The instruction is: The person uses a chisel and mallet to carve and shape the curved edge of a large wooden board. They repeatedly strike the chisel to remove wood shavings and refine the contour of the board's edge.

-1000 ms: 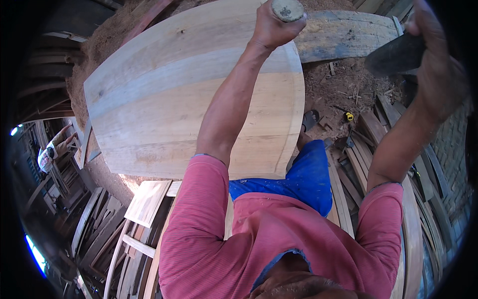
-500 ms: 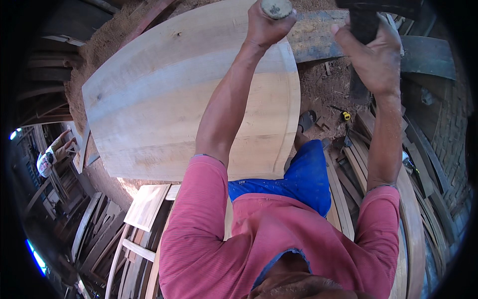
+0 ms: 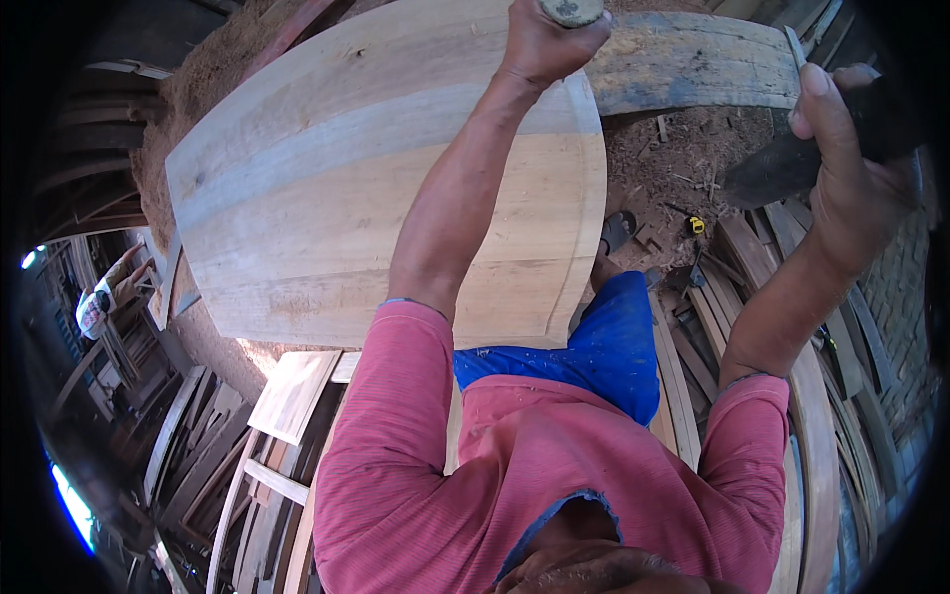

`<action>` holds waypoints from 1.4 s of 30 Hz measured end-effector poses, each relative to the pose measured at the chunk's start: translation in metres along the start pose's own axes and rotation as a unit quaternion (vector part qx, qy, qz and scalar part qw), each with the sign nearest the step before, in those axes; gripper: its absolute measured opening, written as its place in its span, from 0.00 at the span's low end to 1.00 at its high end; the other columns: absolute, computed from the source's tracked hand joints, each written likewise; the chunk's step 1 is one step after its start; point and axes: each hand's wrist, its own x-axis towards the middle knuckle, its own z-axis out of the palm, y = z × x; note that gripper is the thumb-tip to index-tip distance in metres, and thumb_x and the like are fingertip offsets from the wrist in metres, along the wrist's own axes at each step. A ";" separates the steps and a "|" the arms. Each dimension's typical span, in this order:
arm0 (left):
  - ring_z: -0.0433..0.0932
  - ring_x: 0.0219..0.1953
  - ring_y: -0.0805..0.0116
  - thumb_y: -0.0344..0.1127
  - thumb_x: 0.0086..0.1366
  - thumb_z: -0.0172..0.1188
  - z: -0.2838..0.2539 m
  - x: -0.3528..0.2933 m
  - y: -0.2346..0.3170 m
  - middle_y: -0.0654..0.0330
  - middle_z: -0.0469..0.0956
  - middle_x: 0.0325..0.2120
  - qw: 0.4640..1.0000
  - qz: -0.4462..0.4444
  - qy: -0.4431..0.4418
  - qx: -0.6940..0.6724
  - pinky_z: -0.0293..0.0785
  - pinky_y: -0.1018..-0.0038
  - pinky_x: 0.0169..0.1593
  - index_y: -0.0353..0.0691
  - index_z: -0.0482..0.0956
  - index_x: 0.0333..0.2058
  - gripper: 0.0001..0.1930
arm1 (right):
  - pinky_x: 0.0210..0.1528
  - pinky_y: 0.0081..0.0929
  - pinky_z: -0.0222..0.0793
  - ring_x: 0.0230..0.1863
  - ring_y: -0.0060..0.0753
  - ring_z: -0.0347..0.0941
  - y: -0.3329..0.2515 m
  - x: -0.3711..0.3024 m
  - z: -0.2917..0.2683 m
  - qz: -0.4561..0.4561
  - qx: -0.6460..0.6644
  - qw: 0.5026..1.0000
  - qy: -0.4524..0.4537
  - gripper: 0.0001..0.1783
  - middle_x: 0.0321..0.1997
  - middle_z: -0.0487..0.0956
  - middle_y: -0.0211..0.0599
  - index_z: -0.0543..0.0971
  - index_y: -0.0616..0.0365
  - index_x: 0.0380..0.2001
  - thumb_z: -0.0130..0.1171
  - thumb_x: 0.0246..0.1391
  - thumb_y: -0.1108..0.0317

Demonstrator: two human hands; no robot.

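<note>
Two full grips in head view: my left hand (image 3: 554,45) wraps a round-ended handle (image 3: 571,10) above the wooden panel's (image 3: 366,198) upper right edge, lower end hidden; my right hand (image 3: 859,188) holds a dark mallet-like tool (image 3: 767,176) out to the right, well apart from it. Panel lies in front of me, weathered plank (image 3: 693,59) just beside it, yellow tape measure (image 3: 697,226) on the ground.

The brown floor (image 3: 628,183) at right carries wood chips (image 3: 662,128), a yellow tape (image 3: 697,226) and planks (image 3: 740,249); sawdust (image 3: 203,94) heaps far left.
</note>
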 end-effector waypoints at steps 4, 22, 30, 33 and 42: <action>0.77 0.31 0.77 0.25 0.56 0.70 -0.004 -0.007 0.008 0.67 0.78 0.27 0.999 0.044 0.010 0.027 0.76 0.75 0.38 0.42 0.76 0.34 0.11 | 0.36 0.23 0.75 0.29 0.23 0.78 0.007 0.007 -0.005 -0.060 -0.010 0.998 -0.010 0.06 0.28 0.83 0.33 0.83 0.62 0.37 0.70 0.56 0.76; 0.76 0.32 0.77 0.27 0.55 0.71 0.001 -0.028 0.007 0.68 0.79 0.29 0.998 0.063 -0.006 0.017 0.76 0.73 0.39 0.41 0.77 0.37 0.13 | 0.42 0.43 0.77 0.36 0.49 0.82 0.028 -0.007 0.049 0.101 -0.276 0.951 -0.091 0.18 0.33 0.84 0.46 0.82 0.59 0.42 0.66 0.60 0.55; 0.80 0.35 0.78 0.29 0.55 0.75 0.006 -0.013 0.006 0.65 0.83 0.31 0.986 0.061 0.155 0.022 0.79 0.75 0.41 0.39 0.79 0.38 0.14 | 0.38 0.31 0.76 0.32 0.31 0.81 0.046 -0.037 0.043 0.070 -0.151 0.969 -0.182 0.13 0.32 0.84 0.37 0.82 0.61 0.42 0.69 0.55 0.68; 0.79 0.35 0.78 0.27 0.58 0.72 -0.019 0.000 0.009 0.67 0.80 0.32 0.980 -0.027 0.196 0.022 0.77 0.75 0.41 0.39 0.78 0.39 0.13 | 0.38 0.31 0.75 0.33 0.28 0.81 0.052 -0.083 0.031 0.152 -0.073 0.974 -0.153 0.13 0.32 0.85 0.34 0.83 0.60 0.40 0.70 0.53 0.67; 0.85 0.44 0.48 0.36 0.55 0.71 -0.070 -0.054 0.004 0.44 0.86 0.40 0.790 -0.226 -0.267 0.503 0.81 0.61 0.50 0.43 0.62 0.70 0.44 | 0.26 0.24 0.69 0.21 0.20 0.75 0.121 -0.250 0.020 0.520 0.102 0.845 -0.074 0.11 0.21 0.77 0.29 0.79 0.61 0.30 0.69 0.56 0.66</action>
